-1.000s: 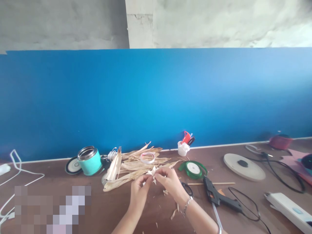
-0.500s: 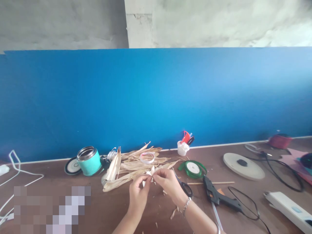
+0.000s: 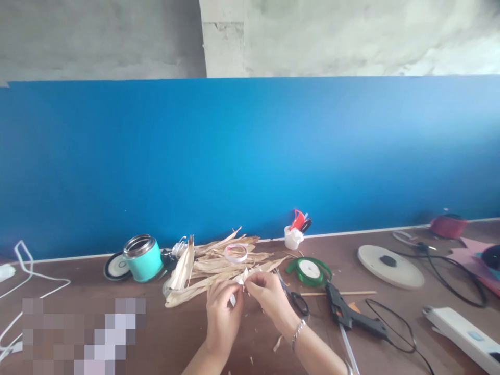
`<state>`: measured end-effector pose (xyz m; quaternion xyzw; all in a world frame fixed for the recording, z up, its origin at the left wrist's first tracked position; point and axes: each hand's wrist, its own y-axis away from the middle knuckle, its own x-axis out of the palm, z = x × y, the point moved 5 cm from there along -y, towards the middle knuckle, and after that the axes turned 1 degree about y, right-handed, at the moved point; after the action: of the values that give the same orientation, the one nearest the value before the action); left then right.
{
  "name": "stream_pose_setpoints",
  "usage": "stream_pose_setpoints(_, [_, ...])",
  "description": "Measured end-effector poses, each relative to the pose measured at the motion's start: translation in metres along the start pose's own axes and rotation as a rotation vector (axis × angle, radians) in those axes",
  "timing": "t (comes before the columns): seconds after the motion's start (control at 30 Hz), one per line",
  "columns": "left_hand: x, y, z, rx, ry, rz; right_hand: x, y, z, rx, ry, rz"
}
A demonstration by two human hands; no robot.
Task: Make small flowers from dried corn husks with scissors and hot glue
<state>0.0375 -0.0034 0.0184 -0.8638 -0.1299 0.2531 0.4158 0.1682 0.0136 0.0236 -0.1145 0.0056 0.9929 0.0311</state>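
My left hand and my right hand meet over the middle of the table. Both have their fingertips pinched on a small, pale piece of corn husk with pointed tips. My fingers cover its lower part. Behind it lies a heap of dried corn husks, with a roll of tape on top. Beside my right hand are the black-handled scissors, partly hidden by it. Small scraps of husk are scattered below my hands.
Right of my hands are a green ribbon spool, a thin wooden stick, a corded black glue gun, a round pale disc and a power strip. A turquoise jar stands left, a white cup behind.
My left hand has turned slightly and its fingers have curled in more around the husk piece. The piece has tilted a little; my right hand stays nearly in place.
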Motion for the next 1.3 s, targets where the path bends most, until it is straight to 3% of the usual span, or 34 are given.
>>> stream_pose_setpoints(0.37, [0.001,0.001,-0.001,0.041,-0.077,0.056,-0.002,-0.001,-0.002,0.007,-0.028,-0.022])
stream_pose_setpoints(0.6, [0.005,0.002,0.013,-0.177,0.002,0.090,-0.003,-0.006,-0.003,-0.029,0.012,0.052])
stream_pose_setpoints(0.77, [0.006,0.002,0.017,-0.229,0.023,0.094,-0.007,-0.011,-0.006,-0.034,0.020,0.067])
stream_pose_setpoints(1.0, [0.008,0.002,0.013,-0.142,-0.003,0.147,-0.014,-0.014,-0.008,0.026,-0.076,0.044])
stream_pose_setpoints(1.2, [0.007,0.000,0.005,-0.049,-0.015,0.177,-0.015,-0.010,0.000,0.075,-0.142,0.202])
stream_pose_setpoints(1.3, [0.006,-0.001,0.001,-0.020,0.000,0.182,-0.014,-0.010,-0.007,0.168,-0.269,0.229])
